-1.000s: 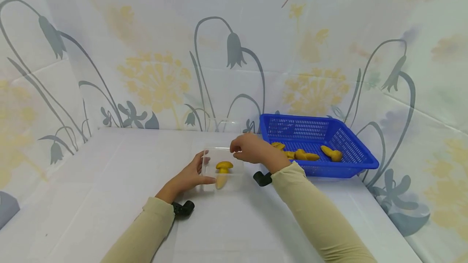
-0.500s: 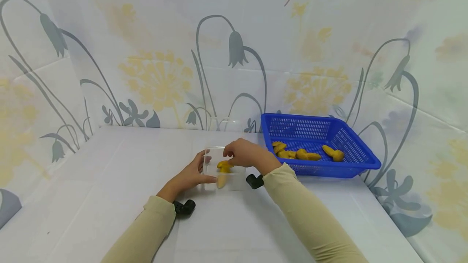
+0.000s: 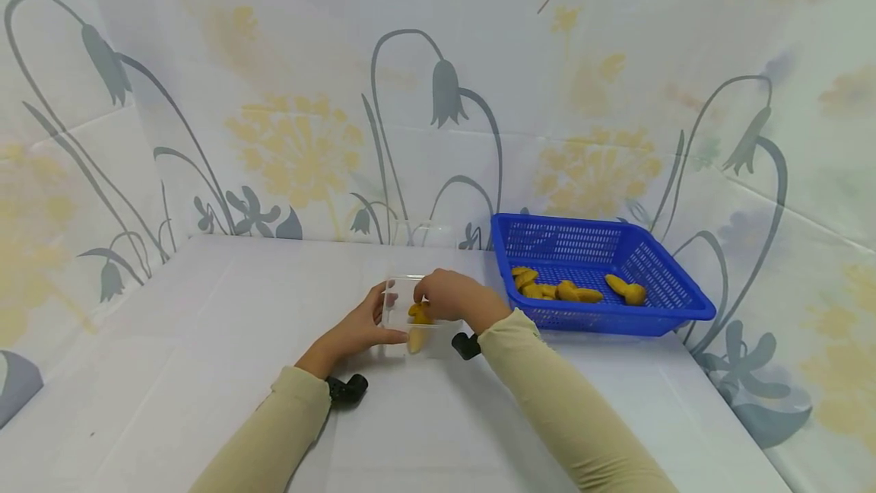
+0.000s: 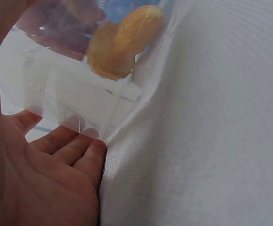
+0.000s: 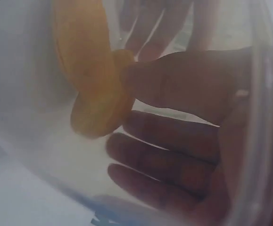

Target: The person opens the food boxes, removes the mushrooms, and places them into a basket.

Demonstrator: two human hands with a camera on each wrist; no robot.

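A clear plastic container point(image 3: 397, 318) stands on the white table in the head view. My left hand point(image 3: 356, 335) grips its left side, thumb in front and fingers behind; the left wrist view shows fingers point(image 4: 75, 148) against the clear wall. Inside lies a yellow mushroom point(image 3: 417, 341), stem toward me. Reaching in from above, my right hand point(image 3: 460, 299) pinches the mushroom's cap. Through the hazy wall in the right wrist view, the thumb and index finger are at the cap of the mushroom point(image 5: 84, 61), the other fingers below. In the head view the right hand partly hides the cap.
At the right a blue perforated basket point(image 3: 616, 324) holds several yellow mushrooms point(image 3: 578, 292). A faint clear panel point(image 3: 424, 233), seemingly a raised lid, stands behind the container. Flower-patterned cloth point(image 3: 301, 151) hangs behind the table point(image 3: 260, 310).
My right hand has moved down and left from the container's right rim, into the container and onto the mushroom. My left hand has kept its grip on the container.
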